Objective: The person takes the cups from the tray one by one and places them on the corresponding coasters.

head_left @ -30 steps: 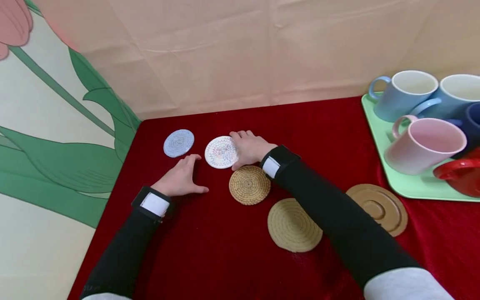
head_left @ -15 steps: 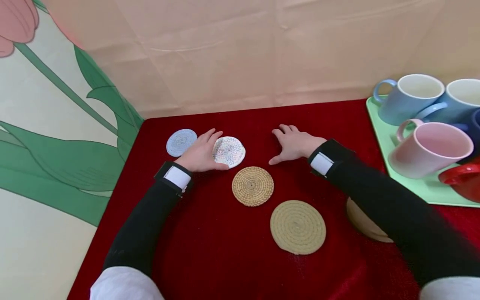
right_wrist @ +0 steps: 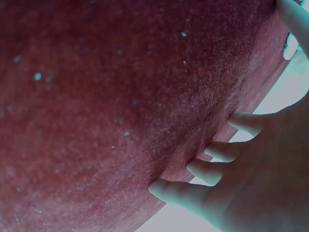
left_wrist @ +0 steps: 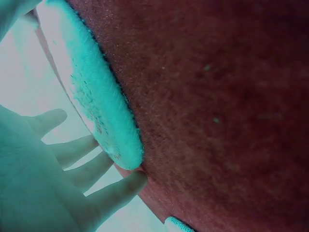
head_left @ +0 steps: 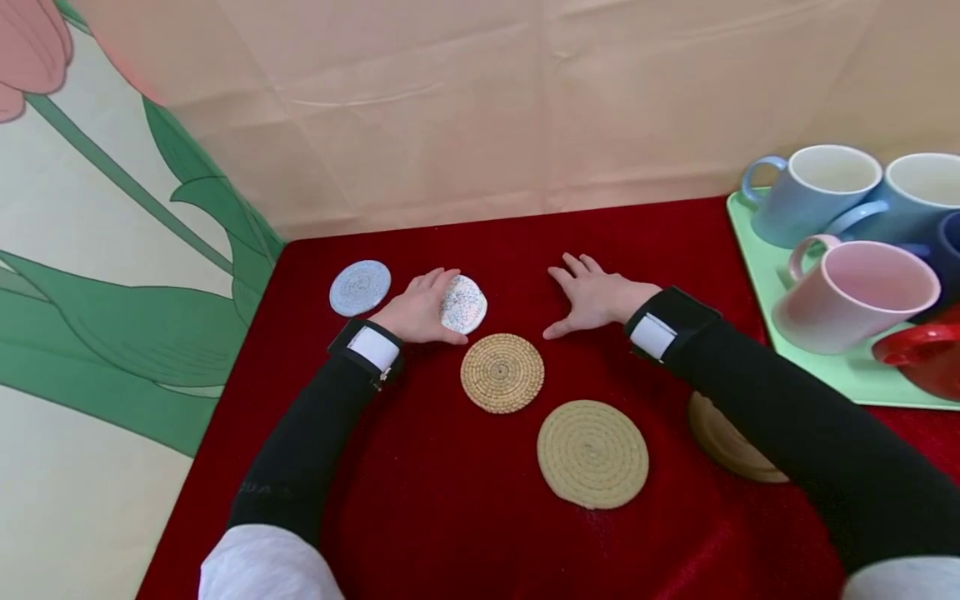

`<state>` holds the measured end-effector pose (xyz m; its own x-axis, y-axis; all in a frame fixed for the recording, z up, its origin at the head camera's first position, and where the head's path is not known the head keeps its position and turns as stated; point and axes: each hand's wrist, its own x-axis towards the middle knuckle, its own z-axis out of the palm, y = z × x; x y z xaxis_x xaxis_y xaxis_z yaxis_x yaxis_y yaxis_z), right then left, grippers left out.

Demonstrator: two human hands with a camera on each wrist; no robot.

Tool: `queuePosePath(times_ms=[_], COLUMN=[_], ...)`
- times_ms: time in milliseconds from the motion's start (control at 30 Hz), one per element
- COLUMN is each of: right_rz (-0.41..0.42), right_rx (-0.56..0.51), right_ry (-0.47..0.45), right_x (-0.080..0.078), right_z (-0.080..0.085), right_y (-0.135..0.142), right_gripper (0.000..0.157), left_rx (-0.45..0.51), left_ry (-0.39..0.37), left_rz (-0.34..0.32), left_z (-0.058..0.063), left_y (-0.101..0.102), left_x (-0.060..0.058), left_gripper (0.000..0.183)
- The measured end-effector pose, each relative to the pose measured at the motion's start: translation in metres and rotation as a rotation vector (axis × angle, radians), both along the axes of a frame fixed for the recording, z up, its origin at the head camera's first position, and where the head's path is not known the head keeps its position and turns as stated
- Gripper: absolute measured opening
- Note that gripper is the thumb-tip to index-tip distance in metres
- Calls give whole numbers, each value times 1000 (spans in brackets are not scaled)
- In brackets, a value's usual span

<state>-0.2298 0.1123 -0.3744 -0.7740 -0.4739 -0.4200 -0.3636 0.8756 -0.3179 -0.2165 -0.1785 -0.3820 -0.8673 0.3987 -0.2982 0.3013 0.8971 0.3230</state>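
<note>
My left hand [head_left: 423,312] spans the near-left side of a round white coaster [head_left: 465,306] with a coloured pattern, hiding part of it. In the left wrist view the fingers [left_wrist: 118,193] are nearly straight, their tips right at the edge of the thick white coaster [left_wrist: 99,92]. My right hand [head_left: 596,298] is off to the right with fingers spread, holding nothing. Its fingertips [right_wrist: 161,188] are at the red cloth in the right wrist view. A light blue coaster [head_left: 360,288] lies left of the left hand, and a tan woven coaster [head_left: 502,373] lies between and below both hands.
A larger beige woven mat [head_left: 592,454] lies nearer me. A brown round mat [head_left: 723,442] is partly under my right sleeve. At the right, a green tray [head_left: 753,258] carries several mugs, among them a pink mug [head_left: 847,292]. A pale cloth wall [head_left: 450,125] stands behind.
My right hand has left the white coaster and moved right. My left hand has come right and up to the white coaster, which sits slightly further right than a second ago.
</note>
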Motion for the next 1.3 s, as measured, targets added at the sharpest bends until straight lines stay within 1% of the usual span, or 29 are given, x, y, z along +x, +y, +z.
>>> queuePosePath(times_ms=[133,300,600,767,900,1033,1300], right_rz=[-3,-4,-9,-9,-15,-20,-17], right_rx=[2,4,7,6,5,4,-2], right_ry=[-6,-9,-11,-15,-16,-15,-14], right_x=[-1,-2,-2,0,-1,-2,-1], right_z=[-2,-3,-3,-1,-2,-3,-4], right_y=[0,1,1,0,0,1,1], right_gripper=[108,109,108,108,108,107,108], left_rx=[14,-6,3,-25,-51,-71,-104], left_ry=[28,71,133,128,117,120,117], left_rz=[-3,15,125,157,169,196,300], left_z=[-1,-3,-6,-4,-1,0,-3], left_y=[0,2,8,13,18,24,34], left_x=[-1,-1,-6,-11,-15,-18,-23], left_gripper=[102,98,90,90,91,90,92])
